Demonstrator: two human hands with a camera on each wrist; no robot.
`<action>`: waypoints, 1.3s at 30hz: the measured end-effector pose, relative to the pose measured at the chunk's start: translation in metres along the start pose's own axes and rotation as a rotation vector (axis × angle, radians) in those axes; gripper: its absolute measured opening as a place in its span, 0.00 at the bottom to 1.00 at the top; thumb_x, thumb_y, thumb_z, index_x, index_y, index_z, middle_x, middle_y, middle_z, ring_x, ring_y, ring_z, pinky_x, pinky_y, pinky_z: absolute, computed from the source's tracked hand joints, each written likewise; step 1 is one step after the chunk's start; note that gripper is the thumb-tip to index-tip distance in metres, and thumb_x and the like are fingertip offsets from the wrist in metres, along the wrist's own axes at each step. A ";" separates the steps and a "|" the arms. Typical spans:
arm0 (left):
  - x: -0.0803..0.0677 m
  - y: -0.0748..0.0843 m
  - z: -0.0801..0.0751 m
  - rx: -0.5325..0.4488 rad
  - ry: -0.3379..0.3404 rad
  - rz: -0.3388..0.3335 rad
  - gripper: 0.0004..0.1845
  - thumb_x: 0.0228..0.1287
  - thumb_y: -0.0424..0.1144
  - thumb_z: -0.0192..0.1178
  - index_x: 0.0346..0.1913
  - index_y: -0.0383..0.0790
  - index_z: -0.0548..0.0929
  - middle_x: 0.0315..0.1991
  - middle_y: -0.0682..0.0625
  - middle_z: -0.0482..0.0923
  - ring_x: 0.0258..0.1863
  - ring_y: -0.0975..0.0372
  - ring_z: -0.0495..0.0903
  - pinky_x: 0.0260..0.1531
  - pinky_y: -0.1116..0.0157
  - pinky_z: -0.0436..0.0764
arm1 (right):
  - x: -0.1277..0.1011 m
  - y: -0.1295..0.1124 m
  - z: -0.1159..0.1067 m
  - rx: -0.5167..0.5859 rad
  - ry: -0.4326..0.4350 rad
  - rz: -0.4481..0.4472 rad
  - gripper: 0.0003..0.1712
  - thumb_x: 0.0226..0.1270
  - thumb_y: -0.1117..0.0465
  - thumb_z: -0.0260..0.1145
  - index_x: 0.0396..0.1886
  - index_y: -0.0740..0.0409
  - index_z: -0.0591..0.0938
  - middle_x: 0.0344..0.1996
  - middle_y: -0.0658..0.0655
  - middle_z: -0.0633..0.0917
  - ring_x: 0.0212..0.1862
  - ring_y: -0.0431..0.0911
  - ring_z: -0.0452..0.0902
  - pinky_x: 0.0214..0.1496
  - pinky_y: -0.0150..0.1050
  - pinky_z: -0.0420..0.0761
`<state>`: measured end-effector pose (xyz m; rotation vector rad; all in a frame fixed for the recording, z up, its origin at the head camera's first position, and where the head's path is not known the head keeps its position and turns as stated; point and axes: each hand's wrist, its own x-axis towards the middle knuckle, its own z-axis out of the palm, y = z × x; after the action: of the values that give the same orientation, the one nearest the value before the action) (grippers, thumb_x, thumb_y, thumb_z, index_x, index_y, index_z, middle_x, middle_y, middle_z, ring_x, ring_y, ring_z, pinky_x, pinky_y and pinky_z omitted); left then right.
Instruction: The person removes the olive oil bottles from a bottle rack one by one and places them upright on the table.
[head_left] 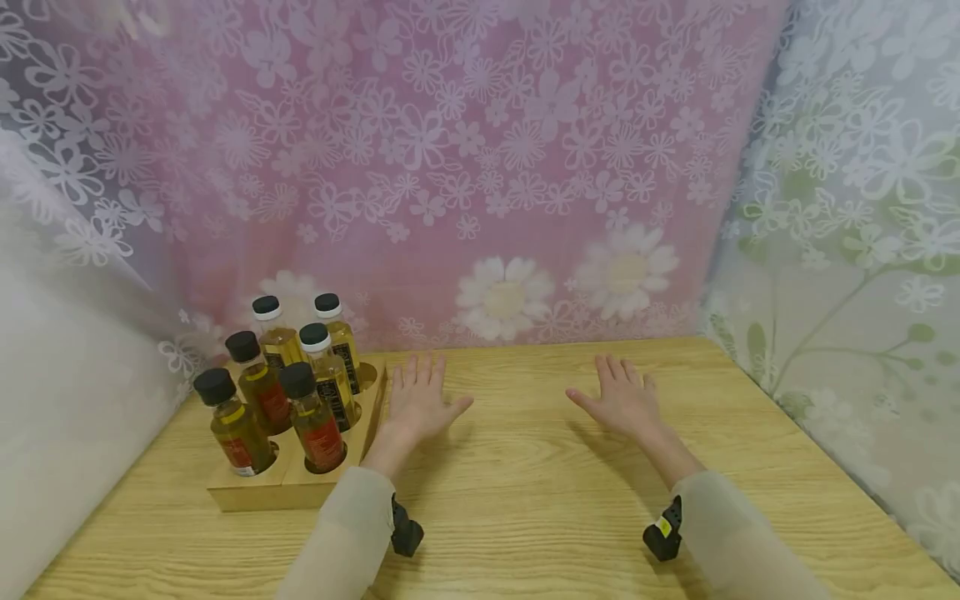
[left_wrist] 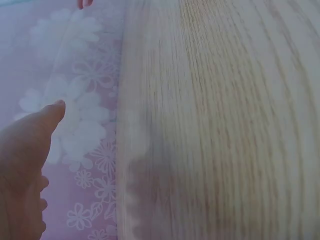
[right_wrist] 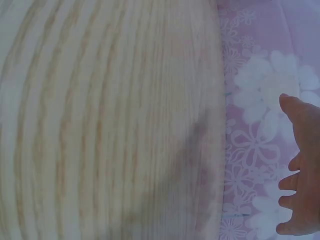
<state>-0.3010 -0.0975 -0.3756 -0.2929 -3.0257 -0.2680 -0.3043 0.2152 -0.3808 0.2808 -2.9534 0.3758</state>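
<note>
Both your hands lie flat on the wooden table (head_left: pixel 525 517), holding nothing.

The wooden holder (head_left: pixel 292 487) with six oil bottles (head_left: pixel 311 417) sits at the table's left rear corner, just beside your left hand (head_left: pixel 416 404), whose fingers are spread and relaxed; your right hand (head_left: pixel 622 400) lies the same, well apart from it. A careless sideways sweep of the left hand could, I judge, tip the tall bottles.

My table (head_left: pixel 540 500) is pale yellow wood with darker grain lines. The curtain (head_left: pixel 465 167) behind it is pink with white flower outlines and big white daisies. My bottles (head_left: pixel 300 383) hold golden-yellow liquid under black and white caps, some with red labels, in a light wooden holder (head_left: pixel 255 492).
</note>
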 end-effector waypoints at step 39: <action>-0.094 -0.035 -0.129 -0.496 0.380 0.127 0.50 0.51 0.52 0.68 0.73 0.43 0.51 0.67 0.45 0.62 0.10 0.59 0.61 0.15 0.64 0.64 | -0.009 -0.110 -0.029 0.680 -0.185 -0.278 0.48 0.61 0.45 0.65 0.72 0.62 0.53 0.66 0.65 0.63 0.66 0.59 0.58 0.62 0.57 0.62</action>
<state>-0.2072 -0.1718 -0.2649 -0.4096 -2.5156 -0.9453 -0.2700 0.1196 -0.3294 0.8249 -2.7834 1.3625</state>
